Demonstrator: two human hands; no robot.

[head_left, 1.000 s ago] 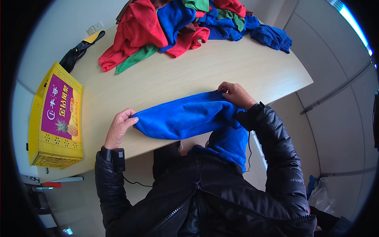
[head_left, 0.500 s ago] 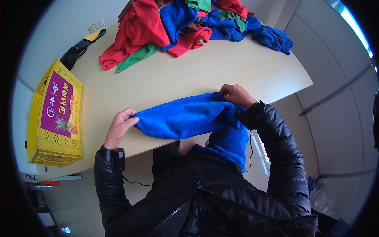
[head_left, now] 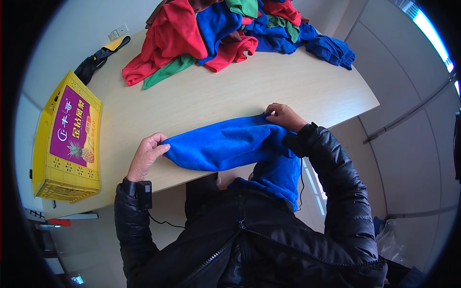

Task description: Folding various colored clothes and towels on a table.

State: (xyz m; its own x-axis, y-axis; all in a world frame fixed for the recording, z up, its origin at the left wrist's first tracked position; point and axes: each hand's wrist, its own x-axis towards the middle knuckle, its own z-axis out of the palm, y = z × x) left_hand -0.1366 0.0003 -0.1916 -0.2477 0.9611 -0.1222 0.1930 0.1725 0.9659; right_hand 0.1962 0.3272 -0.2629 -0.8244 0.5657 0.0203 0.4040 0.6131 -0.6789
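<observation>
A blue cloth [head_left: 216, 144], towel-like with a stitched edge, stretches between my two hands at the near side of the table. My left hand [head_left: 148, 156] pinches its left corner between thumb and fingers. Farther right, my right hand [head_left: 285, 116] is closed on the same stitched edge. The edge runs fairly straight from one hand to the other, rising to the right. Below it the cloth sags in soft folds, and its rest hangs over the table's front edge onto my lap. Part of the cloth is hidden behind my right sleeve.
A heap of red, blue, green and brown cloths [head_left: 175, 36] covers the far side of the pale table [head_left: 249, 89]. At the left stands a yellow crate [head_left: 72, 144] with a purple panel. Behind it lies a black and yellow strap-like item [head_left: 96, 60]. White panels [head_left: 408, 110] rise at the right.
My right hand has shifted slightly left along with the cloth's edge, bringing the hands a little closer together. Both grips stay the same.
</observation>
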